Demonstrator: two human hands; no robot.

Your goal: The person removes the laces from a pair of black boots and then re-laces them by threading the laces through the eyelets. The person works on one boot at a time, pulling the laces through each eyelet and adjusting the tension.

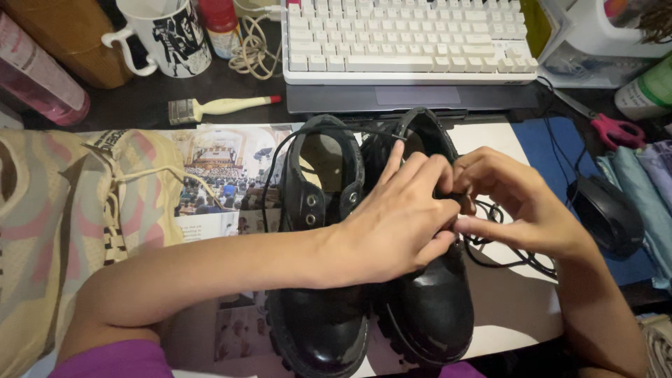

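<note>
My left hand (399, 224) reaches across both glossy black leather chunky-soled boots (318, 308), palm down over the lacing of the right-side boot (430, 308), fingers curled narrow around the thin black shoelace (500, 248). My right hand (521, 206) meets it just above that boot's eyelets, thumb and fingertips pinched on the same lace, knuckles touching my left fingers. The loose length of lace trails off to the right in loops on the white paper sheet (507, 301).

Both boots stand upright side by side on an open newspaper spread (224, 175), toes toward me, tops open. The left boot shows two metal eyelets and a strand of lace arcing over its collar.

To the left lies a beige-and-pink cloth drawstring bag (63, 210). Behind the boots, a white computer keyboard (406, 38), a small cream-handled paintbrush (220, 106) and a white printed mug (171, 38). On the right, a black computer mouse (607, 213) and pink-handled scissors (616, 129).
</note>
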